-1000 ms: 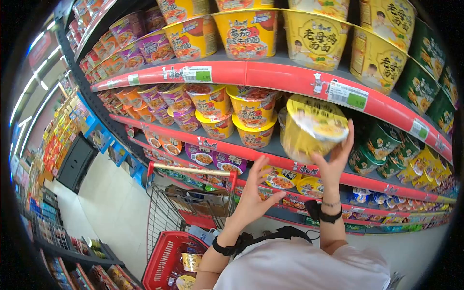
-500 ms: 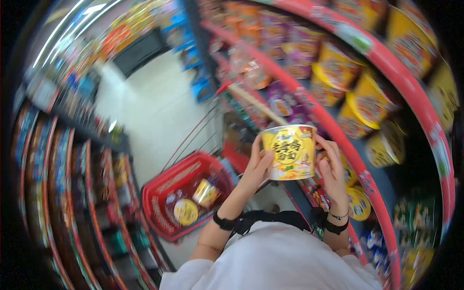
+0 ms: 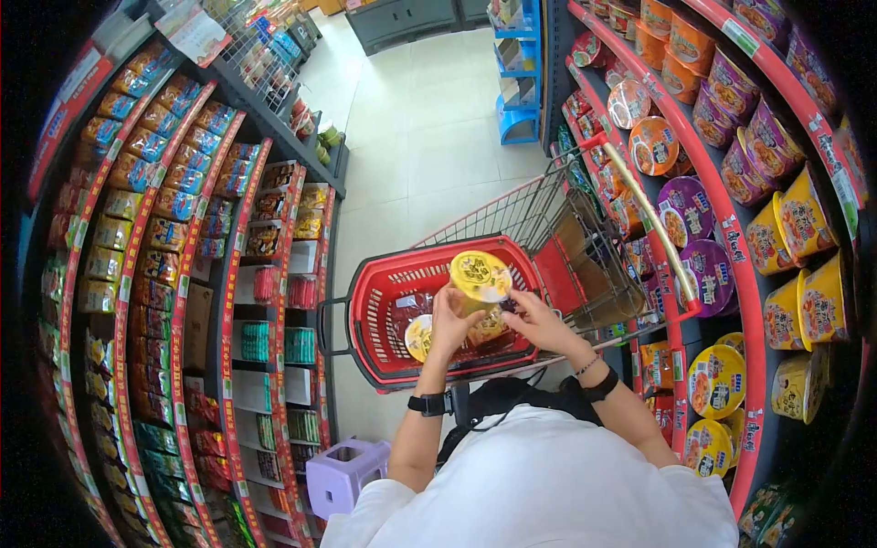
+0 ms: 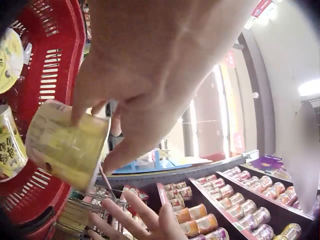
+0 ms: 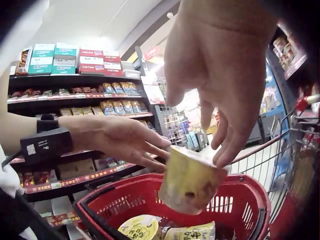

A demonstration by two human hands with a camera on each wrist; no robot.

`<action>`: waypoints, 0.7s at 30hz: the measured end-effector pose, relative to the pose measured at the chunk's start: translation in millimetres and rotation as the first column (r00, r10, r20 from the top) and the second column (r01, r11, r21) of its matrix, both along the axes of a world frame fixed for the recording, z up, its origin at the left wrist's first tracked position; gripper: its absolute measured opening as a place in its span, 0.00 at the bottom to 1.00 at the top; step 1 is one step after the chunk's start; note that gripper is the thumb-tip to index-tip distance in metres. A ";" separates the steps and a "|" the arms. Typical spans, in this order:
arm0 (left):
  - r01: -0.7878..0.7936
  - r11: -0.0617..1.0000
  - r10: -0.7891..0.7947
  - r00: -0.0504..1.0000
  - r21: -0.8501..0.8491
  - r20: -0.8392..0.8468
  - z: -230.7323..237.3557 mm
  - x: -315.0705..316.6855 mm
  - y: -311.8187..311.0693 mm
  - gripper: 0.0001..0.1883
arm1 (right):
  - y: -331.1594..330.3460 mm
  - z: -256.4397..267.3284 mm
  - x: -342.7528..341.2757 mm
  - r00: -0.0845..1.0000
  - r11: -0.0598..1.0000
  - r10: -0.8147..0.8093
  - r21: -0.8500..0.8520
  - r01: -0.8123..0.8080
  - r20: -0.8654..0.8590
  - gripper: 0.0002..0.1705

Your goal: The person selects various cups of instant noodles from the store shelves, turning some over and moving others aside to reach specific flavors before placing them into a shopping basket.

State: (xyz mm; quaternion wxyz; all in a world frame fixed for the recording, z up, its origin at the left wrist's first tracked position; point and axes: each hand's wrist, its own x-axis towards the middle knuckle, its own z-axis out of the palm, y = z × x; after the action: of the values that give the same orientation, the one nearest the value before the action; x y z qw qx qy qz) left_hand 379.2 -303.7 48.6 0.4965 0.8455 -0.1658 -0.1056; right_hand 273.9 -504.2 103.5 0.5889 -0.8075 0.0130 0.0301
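- The red, slotted plastic basket [image 4: 70,30] is sitting below both hands; the yellow, tapered, likely paper noodle cup [image 3: 480,276] is hanging over it, clear of its floor.
- The left hand [image 3: 450,318] is gripping that cup, thumb along its side; the right hand [image 3: 545,322] is holding its fingers apart close by the rim, and whether they are touching is hard to tell.
- The cup is probably going to feel light and fairly stiff, but its thin wall may be denting under a hard squeeze, and its smooth print may be slipping a little. Thumb and fingers opposed just under the rim are likely giving the surest hold.
- The round yellow lid [image 3: 481,270] is looking like the weak spot, best not being pressed.
- The right wrist view is showing stacked teal and red cartons [image 5: 62,57] atop a shelf, which the head view is missing; only the head view is showing the lavender plastic stool [image 3: 343,475].
- The head view is facing the lid's dark lettering, while the wrist views are mainly showing the cup's side.
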 end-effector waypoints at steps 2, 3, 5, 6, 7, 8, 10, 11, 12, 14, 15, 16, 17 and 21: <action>-0.063 0.924 -0.064 0.947 -0.377 -0.315 13.8 -5.5 -9.5 0.27 | 4.8 -6.9 -4.9 0.997 0.993 0.014 -0.114 -0.005 0.076 0.37; -0.015 0.939 -0.103 0.941 -0.343 -0.323 24.0 -7.4 -16.0 0.24 | 1.8 -1.6 -7.8 0.997 0.993 -0.001 -0.114 0.010 0.078 0.37; 0.095 0.953 -0.186 0.933 -0.288 -0.308 28.9 -5.8 -32.0 0.24 | -9.3 18.1 -23.2 0.996 0.998 -0.015 -0.060 0.010 -0.091 0.37; 0.193 0.954 -0.257 0.921 -0.231 -0.292 31.2 -6.0 -42.3 0.23 | -17.5 21.4 -32.6 0.995 0.997 -0.041 -0.064 0.035 -0.090 0.37; 0.247 0.934 -0.311 0.917 -0.258 -0.249 34.5 -8.3 -55.8 0.23 | -27.6 23.4 -44.2 0.992 0.993 -0.099 -0.072 0.093 -0.074 0.36; 0.298 0.920 -0.361 0.898 -0.256 -0.253 35.5 -11.3 -69.8 0.23 | -36.2 27.5 -55.5 0.985 0.983 -0.166 -0.082 0.161 -0.055 0.35; 0.409 0.847 -0.506 0.817 -0.340 -0.277 38.9 -20.5 -100.7 0.22 | -52.8 41.9 -79.7 0.938 0.936 -0.345 -0.088 0.340 -0.039 0.28; 0.476 0.817 -0.564 0.777 -0.327 -0.278 38.2 -25.4 -116.0 0.21 | -61.4 48.6 -94.1 0.883 0.884 -0.467 0.007 0.467 0.040 0.25; 0.557 0.778 -0.621 0.752 -0.290 -0.221 56.1 -36.6 -133.2 0.21 | -68.4 55.0 -111.7 0.799 0.807 -0.590 0.103 0.582 0.114 0.23; 0.654 0.664 -0.743 0.633 -0.362 -0.219 70.2 -58.6 -165.0 0.20 | -79.9 70.1 -143.8 0.582 0.615 -0.767 0.052 0.787 0.270 0.20; 0.709 0.603 -0.796 0.562 -0.367 -0.223 81.1 -71.0 -181.4 0.20 | -81.2 84.3 -160.3 0.342 0.407 -0.839 0.070 0.911 0.424 0.18; 0.753 0.547 -0.837 0.495 -0.367 -0.233 89.1 -83.8 -195.8 0.20 | -82.5 98.2 -177.9 0.096 0.190 -0.825 0.114 0.975 0.557 0.16; 0.826 0.454 -0.891 0.428 -0.335 -0.153 92.0 -96.0 -211.0 0.20 | -85.2 112.1 -197.0 -0.063 -0.025 -0.753 0.067 0.997 0.655 0.14; 0.932 0.120 -0.992 0.128 -0.343 0.001 141.0 -161.1 -260.9 0.20 | -101.3 138.6 -279.6 -0.325 -0.508 -0.507 0.027 0.861 0.798 0.16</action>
State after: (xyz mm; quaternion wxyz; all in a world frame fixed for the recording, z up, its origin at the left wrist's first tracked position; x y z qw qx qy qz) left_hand 218.1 -564.6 189.6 0.4284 0.4403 -0.6293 -0.4761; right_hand -5.6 -605.5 242.1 -0.0232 -0.5753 0.5108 -0.6384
